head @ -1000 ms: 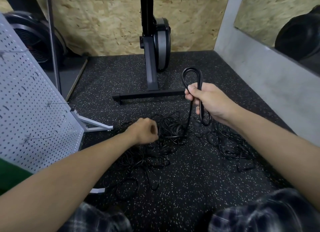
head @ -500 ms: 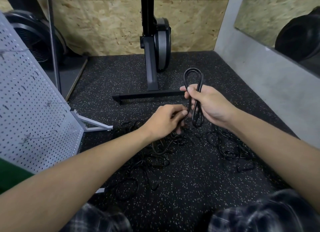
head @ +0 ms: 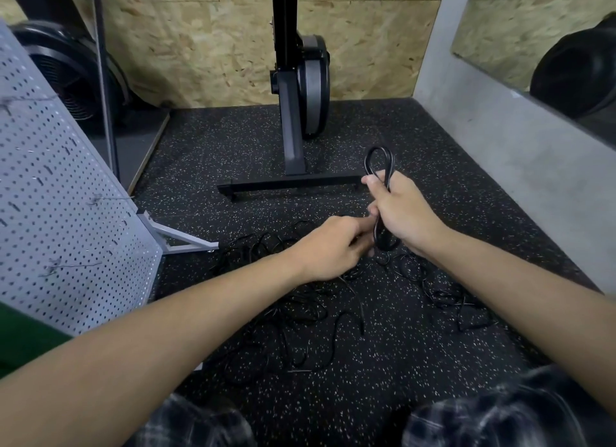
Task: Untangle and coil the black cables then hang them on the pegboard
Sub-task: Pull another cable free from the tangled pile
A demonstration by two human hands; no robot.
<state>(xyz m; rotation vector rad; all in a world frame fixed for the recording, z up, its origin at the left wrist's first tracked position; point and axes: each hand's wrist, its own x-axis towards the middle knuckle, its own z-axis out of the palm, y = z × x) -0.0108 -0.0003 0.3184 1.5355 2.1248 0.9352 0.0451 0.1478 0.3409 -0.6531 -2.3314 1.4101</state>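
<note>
My right hand [head: 405, 213] grips a partly coiled black cable [head: 380, 161]; one loop sticks up above the fist and another hangs below it. My left hand [head: 331, 246] is right beside it, its fingertips pinching the cable just under my right hand. A tangle of thin black cables [head: 300, 310] lies spread on the speckled floor beneath both hands. The white pegboard [head: 63, 213] leans on its stand at the left, with a few bare metal hooks [head: 110, 198] sticking out.
A black exercise machine [head: 293, 120] stands on its floor bar just beyond my hands. A grey wall [head: 500, 146] runs along the right, wood panelling behind. A fan [head: 70, 76] sits at the far left. My knees in plaid fabric [head: 500, 420] fill the bottom.
My left hand rose from the tangle on the floor to the coil and now pinches the cable under my right hand. The coil's lower loop has grown.
</note>
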